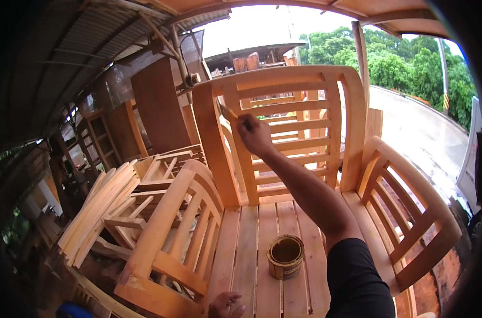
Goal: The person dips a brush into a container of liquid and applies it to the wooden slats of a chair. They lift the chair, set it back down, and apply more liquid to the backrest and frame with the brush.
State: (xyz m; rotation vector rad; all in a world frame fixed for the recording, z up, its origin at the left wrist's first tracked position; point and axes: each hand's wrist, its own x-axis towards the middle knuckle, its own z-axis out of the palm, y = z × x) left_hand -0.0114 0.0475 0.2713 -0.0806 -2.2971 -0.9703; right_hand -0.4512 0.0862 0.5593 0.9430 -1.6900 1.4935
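Observation:
My right hand (255,136) is closed round the handle of a brush (228,112), whose tip is near the left post of the wooden backrest (206,106). Low in the view, my left hand (226,305) is over the slatted seat (244,254), its fingers partly bent and nothing visible in them. An open can (285,259) of brown liquid stands on the slats between my left hand and my right arm. Slatted armrests rise at the left (161,222) and right (426,212) of the seat.
Stacked pale wood strips (100,206) and unfinished frames lie left of the bench. Behind them stand brown boards (156,106) under a metal roof. A wooden post (360,58) rises behind the backrest, and a wet road (410,122) runs along the right.

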